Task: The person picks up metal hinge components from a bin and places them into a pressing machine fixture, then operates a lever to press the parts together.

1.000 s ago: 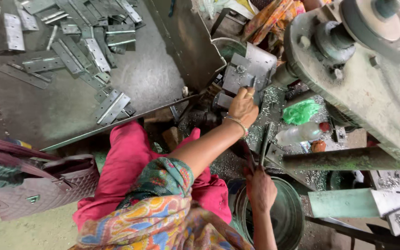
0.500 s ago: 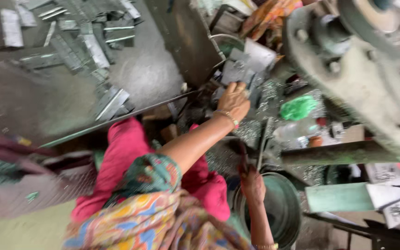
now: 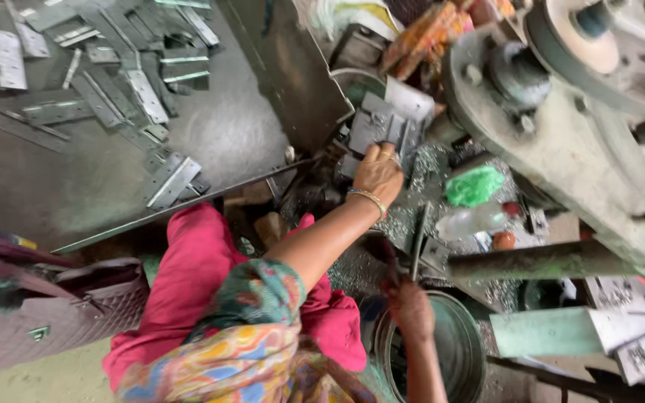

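Note:
My left hand (image 3: 378,175), with a gold bangle at the wrist, reaches forward and grips the edge of a stack of grey metal plates (image 3: 382,125) beside the press machine (image 3: 561,142). Lower down, my right hand (image 3: 412,310) is closed around a dark reddish handle (image 3: 393,263) that stands next to a slim metal bar (image 3: 419,237). It hovers over the rim of a round metal tub (image 3: 463,351). Pink trousers and a patterned sleeve cover my lap and left arm.
A dark steel sheet (image 3: 210,142) at the left carries several loose flat metal strips (image 3: 169,179). A purple quilted bag (image 3: 61,313) lies at the lower left. A green plastic wad (image 3: 473,185) and a clear bottle (image 3: 472,220) sit among metal chips. A green block (image 3: 539,332) juts out at the right.
The view has swung a little. My left hand has stayed on the plate stack, shifting slightly left. My right hand keeps its hold on the handle in the same place.

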